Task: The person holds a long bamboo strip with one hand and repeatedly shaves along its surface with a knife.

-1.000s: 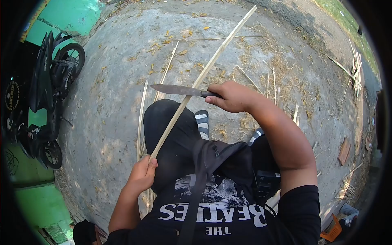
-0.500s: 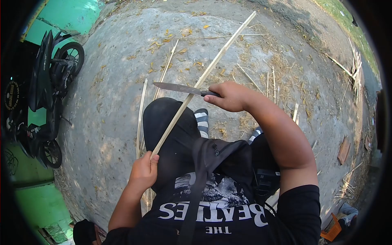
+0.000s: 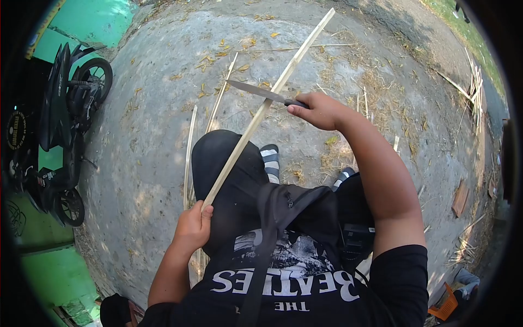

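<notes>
A long pale wooden strip (image 3: 239,147) slants from lower left to upper right across my bent knee. Its lower end is in my left hand (image 3: 193,226), with the fingers wrapped round it. My right hand (image 3: 318,110) is closed on the dark handle of a knife (image 3: 256,90). The blade points left and lies across the strip, above the knee, touching it or very close to it. Part of the handle is hidden by my fingers.
Thin strips (image 3: 222,92) lie on the concrete ground (image 3: 141,125) beyond and beside my knee. A pile of strips (image 3: 476,92) is at the far right, near a brown block (image 3: 460,199). A motorcycle (image 3: 68,109) stands at left. An orange basket (image 3: 445,304) is at lower right.
My right hand and the knife have moved up and to the right along the strip, farther from the knee. The strip's far end has shifted slightly left. My left hand has barely moved.
</notes>
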The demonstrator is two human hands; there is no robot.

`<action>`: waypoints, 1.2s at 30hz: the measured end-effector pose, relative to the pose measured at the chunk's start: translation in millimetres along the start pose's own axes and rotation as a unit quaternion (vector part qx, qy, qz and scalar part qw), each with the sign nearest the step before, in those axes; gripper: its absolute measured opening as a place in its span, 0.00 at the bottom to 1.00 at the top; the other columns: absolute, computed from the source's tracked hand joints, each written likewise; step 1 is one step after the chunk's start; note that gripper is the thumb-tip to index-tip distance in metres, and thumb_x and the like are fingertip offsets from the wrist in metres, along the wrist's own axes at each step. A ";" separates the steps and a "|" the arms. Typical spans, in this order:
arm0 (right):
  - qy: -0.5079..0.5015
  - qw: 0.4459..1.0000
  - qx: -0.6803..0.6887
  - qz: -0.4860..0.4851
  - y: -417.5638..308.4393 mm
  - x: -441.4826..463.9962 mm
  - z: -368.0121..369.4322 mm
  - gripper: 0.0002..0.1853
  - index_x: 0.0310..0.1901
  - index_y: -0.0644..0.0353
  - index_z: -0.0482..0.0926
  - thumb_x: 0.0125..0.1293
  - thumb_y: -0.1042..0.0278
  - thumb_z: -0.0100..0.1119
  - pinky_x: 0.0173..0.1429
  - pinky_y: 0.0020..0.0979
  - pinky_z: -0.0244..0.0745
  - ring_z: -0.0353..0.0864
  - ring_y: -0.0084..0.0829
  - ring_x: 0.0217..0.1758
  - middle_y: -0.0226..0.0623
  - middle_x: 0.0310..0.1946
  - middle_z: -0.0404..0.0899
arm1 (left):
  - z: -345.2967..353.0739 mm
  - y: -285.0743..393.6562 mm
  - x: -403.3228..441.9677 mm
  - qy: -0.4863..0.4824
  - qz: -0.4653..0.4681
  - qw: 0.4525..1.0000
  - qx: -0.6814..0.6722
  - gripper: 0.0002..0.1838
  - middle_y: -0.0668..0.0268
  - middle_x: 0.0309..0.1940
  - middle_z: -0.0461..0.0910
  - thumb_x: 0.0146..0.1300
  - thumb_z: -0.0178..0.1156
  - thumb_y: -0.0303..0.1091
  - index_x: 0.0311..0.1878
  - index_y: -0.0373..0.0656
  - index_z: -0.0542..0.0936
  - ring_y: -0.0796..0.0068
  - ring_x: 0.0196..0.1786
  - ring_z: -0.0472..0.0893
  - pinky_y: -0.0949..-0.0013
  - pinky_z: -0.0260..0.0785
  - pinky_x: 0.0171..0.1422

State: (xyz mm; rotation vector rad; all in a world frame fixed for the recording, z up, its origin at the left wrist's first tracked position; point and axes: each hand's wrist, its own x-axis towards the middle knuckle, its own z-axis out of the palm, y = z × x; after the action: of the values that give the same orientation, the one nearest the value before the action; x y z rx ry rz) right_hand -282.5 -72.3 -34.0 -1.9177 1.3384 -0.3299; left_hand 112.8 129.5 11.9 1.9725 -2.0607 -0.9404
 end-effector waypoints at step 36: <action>-0.036 0.998 0.025 0.034 9.2 5.1 5.5 0.32 0.47 0.64 0.83 0.77 0.35 0.51 0.50 0.48 0.76 0.85 0.49 0.42 0.50 0.34 0.84 | -11.2 -4.5 5.8 -0.060 -0.020 0.994 -0.085 0.25 0.57 0.23 0.79 0.82 0.51 0.53 0.40 0.36 0.77 0.65 0.25 0.81 0.62 0.72 0.32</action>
State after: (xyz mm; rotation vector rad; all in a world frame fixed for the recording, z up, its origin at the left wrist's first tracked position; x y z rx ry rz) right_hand -283.5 -76.0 -45.3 -1.8217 1.3329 -0.2552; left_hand 121.5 120.5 16.6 1.9202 -1.9330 -1.2257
